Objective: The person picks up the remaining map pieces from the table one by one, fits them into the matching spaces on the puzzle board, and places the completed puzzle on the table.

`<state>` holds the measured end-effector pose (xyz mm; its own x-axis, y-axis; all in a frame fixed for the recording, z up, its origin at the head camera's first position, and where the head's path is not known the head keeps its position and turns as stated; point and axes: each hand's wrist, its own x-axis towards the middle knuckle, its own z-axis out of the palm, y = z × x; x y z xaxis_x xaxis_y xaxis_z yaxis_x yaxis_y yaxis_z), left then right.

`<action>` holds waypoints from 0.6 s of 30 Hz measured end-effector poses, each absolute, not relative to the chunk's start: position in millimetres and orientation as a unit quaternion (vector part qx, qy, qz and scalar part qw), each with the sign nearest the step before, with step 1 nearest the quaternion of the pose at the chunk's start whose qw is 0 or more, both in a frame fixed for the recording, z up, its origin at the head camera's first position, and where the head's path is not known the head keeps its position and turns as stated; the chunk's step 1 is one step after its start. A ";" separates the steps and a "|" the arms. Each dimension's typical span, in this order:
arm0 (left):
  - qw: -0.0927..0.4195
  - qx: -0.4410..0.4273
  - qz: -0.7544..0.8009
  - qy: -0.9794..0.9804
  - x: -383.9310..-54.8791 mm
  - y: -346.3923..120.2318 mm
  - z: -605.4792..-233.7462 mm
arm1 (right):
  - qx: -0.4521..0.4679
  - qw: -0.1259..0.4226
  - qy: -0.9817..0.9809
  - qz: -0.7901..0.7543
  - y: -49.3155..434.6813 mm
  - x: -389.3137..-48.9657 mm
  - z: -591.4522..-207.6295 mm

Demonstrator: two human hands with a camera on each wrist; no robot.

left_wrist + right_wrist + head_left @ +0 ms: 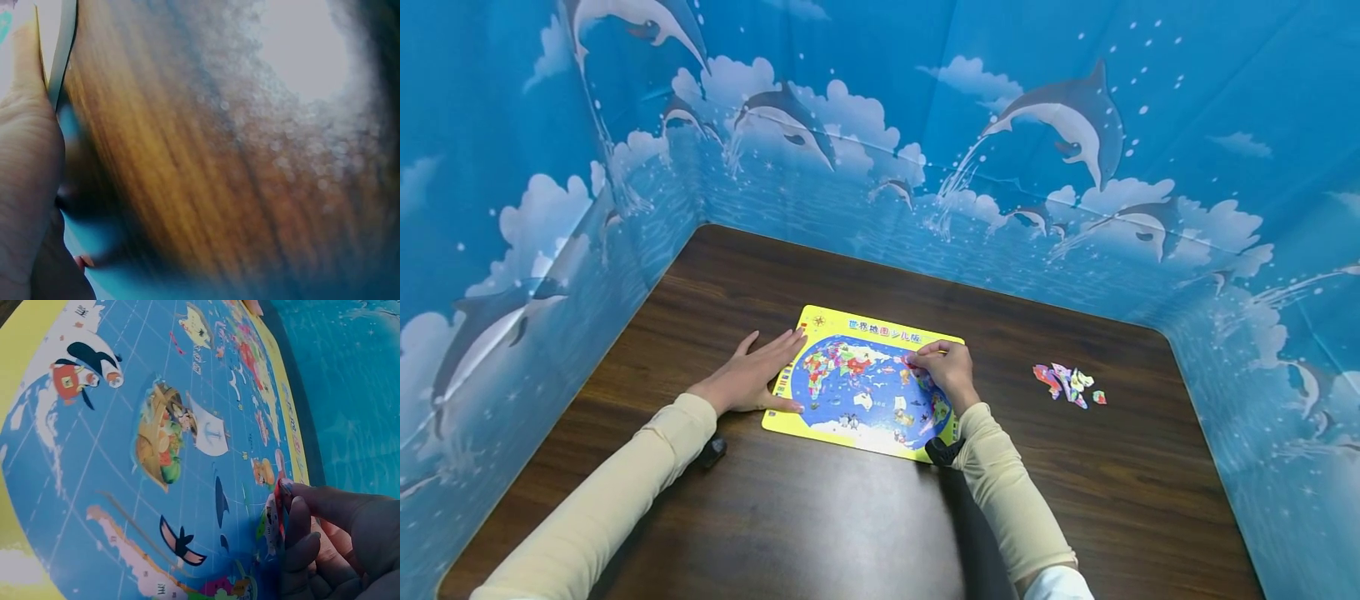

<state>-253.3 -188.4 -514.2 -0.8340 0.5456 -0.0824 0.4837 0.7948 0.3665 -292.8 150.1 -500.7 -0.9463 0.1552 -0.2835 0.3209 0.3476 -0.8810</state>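
A world map puzzle board (pixel 835 408) with a yellow border and blue sea lies flat on the table. My left hand (pixel 748 375) rests on its left edge, fingers spread and thumb near the lower left corner. In the left wrist view, that hand (pixel 28 181) shows only in part, against the board's edge. Over the map's upper right, my right hand (pixel 950 369) pinches a small reddish puzzle piece (pixel 913 360) between thumb and fingers. The right wrist view shows this piece (pixel 279 487) held edge-on at the map's surface; its outline is mostly hidden by the fingers.
Several loose colourful puzzle pieces (pixel 1062 382) lie in a small heap on the dark wooden table (pixel 850 517), right of the board. One piece (pixel 1099 397) sits slightly apart. A blue dolphin-print curtain (pixel 865 125) encloses the table's back and sides.
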 end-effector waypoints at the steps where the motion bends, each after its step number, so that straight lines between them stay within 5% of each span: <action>1: 0.091 0.273 0.168 0.943 -253.4 -188.0 -514.6 | 0.146 0.076 0.816 -0.554 149.7 -293.0 -501.1; 18: 0.075 0.275 0.167 0.944 -250.5 -187.7 -518.3 | 0.162 0.078 0.846 -0.501 137.9 -295.4 -495.2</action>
<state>-250.5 -187.7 -518.3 -0.8379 0.5435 -0.0498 0.4937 0.7937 0.3555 -295.4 137.9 -495.2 -0.9352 0.1961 -0.2949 0.3529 0.4452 -0.8230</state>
